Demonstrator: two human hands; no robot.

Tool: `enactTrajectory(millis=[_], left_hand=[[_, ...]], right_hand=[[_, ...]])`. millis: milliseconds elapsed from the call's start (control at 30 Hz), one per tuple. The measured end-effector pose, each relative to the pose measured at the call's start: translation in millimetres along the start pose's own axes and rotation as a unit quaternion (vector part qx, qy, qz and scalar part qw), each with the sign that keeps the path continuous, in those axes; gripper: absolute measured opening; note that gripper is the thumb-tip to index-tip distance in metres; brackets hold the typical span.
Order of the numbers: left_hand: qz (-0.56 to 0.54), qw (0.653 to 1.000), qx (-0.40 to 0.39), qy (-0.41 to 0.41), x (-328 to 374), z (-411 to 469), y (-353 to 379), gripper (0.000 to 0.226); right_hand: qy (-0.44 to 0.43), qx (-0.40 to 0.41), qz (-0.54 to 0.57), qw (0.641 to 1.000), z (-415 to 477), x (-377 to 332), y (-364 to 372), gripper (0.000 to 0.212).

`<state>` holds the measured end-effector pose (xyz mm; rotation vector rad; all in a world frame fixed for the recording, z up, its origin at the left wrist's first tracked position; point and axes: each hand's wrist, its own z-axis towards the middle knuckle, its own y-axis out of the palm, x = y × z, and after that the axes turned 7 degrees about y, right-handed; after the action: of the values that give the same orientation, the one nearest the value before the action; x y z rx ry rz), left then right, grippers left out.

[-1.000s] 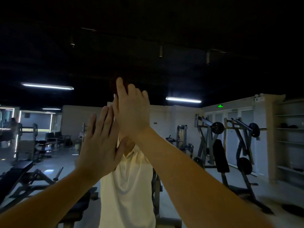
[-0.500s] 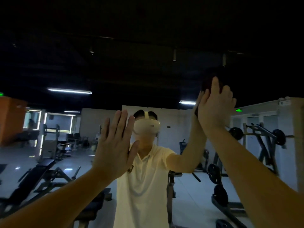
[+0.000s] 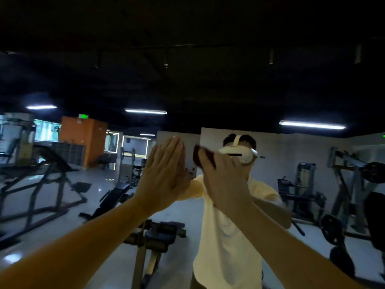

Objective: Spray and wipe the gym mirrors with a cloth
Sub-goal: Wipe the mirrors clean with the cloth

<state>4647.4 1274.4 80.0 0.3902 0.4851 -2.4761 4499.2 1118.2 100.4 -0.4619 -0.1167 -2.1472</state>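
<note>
Two bare hands were raised against the mirror (image 3: 83, 195), which reflected a dim gym and the person in a pale shirt. The left hand (image 3: 164, 178), at 9 o'clock of the right, lay flat on the glass, its grip wide and holding nothing. The right hand (image 3: 226, 182) pressed a dark cloth (image 3: 199, 158) to the glass with fairly straight fingers; the cloth showed at that hand's 11 o'clock. Likely risks: the bare left palm smearing the glass, or the cloth, pinned only by pressure, slipping free.
</note>
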Motion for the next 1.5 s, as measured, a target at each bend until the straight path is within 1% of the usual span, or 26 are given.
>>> enactTrajectory(millis=[67,133,167,200,267,333,400,467,500,533,567,633,700,733,800,833,867,900,933,1000,1033,1100,1167,1233,1367,1500], left_hand=[[-0.016,1.000,-0.006,-0.004,-9,-28,-7,0.073],[-0.031,1.000,0.003,0.003,-23,-45,-16,0.075],[-0.034,0.999,0.006,0.002,-33,-50,-21,0.079],[-0.038,0.999,0.003,-0.008,-44,-53,-24,0.079],[-0.042,0.998,-0.013,-0.040,-67,-53,-29,0.074],[-0.032,0.997,-0.024,-0.063,-88,-49,-33,0.073],[-0.020,0.998,-0.022,-0.063,-108,-46,-34,0.076],[-0.002,0.999,-0.007,-0.052,-130,-44,-32,0.075],[0.009,0.999,0.002,-0.050,-142,-44,-29,0.074],[0.021,0.998,0.009,-0.053,-152,-44,-26,0.074],[0.035,0.998,0.015,-0.059,-161,-43,-23,0.073],[0.052,0.996,0.022,-0.073,-175,-43,-15,0.073],[0.043,0.995,0.022,-0.082,-184,-47,-5,0.078],[0.035,0.996,0.022,-0.080,-187,-50,0,0.081],[0.028,0.997,0.033,-0.065,-191,-54,9,0.083],[0.025,0.997,0.045,-0.061,-192,-54,12,0.082],[0.021,0.996,0.055,-0.062,-193,-54,13,0.082],[0.016,0.996,0.061,-0.063,-193,-53,15,0.082],[0.012,0.996,0.063,-0.062,-194,-53,16,0.082],[0.003,0.996,0.068,-0.057,-195,-53,18,0.082],[-0.005,0.996,0.069,-0.056,-195,-54,19,0.082],[-0.017,0.996,0.067,-0.057,-195,-55,20,0.081],[-0.016,0.996,0.060,-0.061,-194,-54,20,0.082],[-0.018,0.996,0.067,-0.057,-194,-55,21,0.082],[-0.032,0.995,0.094,-0.030,-197,-56,21,0.079],[-0.046,0.993,0.104,-0.022,-199,-56,21,0.081]], right_hand=[[-0.104,-0.013,-0.007,0.994,-36,4,-2,0.048],[-0.187,-0.036,-0.024,0.981,-43,21,-9,0.044],[-0.203,-0.041,-0.026,0.978,-35,31,-12,0.045],[-0.191,-0.050,-0.024,0.980,-20,41,-15,0.052],[-0.089,-0.043,-0.031,0.995,23,56,-22,0.065],[0.032,-0.007,-0.061,0.998,71,64,-26,0.062],[0.134,0.028,-0.069,0.988,112,61,-24,0.053],[0.214,0.040,-0.041,0.975,137,40,-17,0.053],[0.231,0.042,-0.029,0.972,142,22,-12,0.054],[0.229,0.036,-0.023,0.973,141,2,-8,0.056],[0.202,0.038,-0.021,0.978,133,-23,-2,0.060],[0.115,0.043,-0.014,0.992,99,-79,10,0.063],[-0.008,0.023,0.007,1.000,49,-130,26,0.053],[-0.070,-0.006,0.008,0.997,26,-147,31,0.046],[-0.176,-0.053,0.009,0.983,11,-158,39,0.040],[-0.197,-0.066,0.016,0.978,24,-153,38,0.034],[-0.180,-0.073,0.034,0.980,45,-145,34,0.025],[-0.140,-0.072,0.037,0.987,72,-133,29,0.017],[-0.102,-0.060,0.012,0.993,100,-118,25,0.021],[-0.006,0.011,-0.073,0.997,156,-79,16,0.042],[0.053,0.045,-0.083,0.994,179,-64,10,0.046],[0.170,0.080,-0.064,0.980,204,-53,11,0.049],[0.224,0.098,-0.051,0.968,207,-76,22,0.050],[0.218,0.091,-0.029,0.971,194,-112,35,0.049],[0.157,0.060,0.003,0.986,143,-161,48,0.050],[0.027,0.023,0.002,0.999,87,-172,49,0.054]])
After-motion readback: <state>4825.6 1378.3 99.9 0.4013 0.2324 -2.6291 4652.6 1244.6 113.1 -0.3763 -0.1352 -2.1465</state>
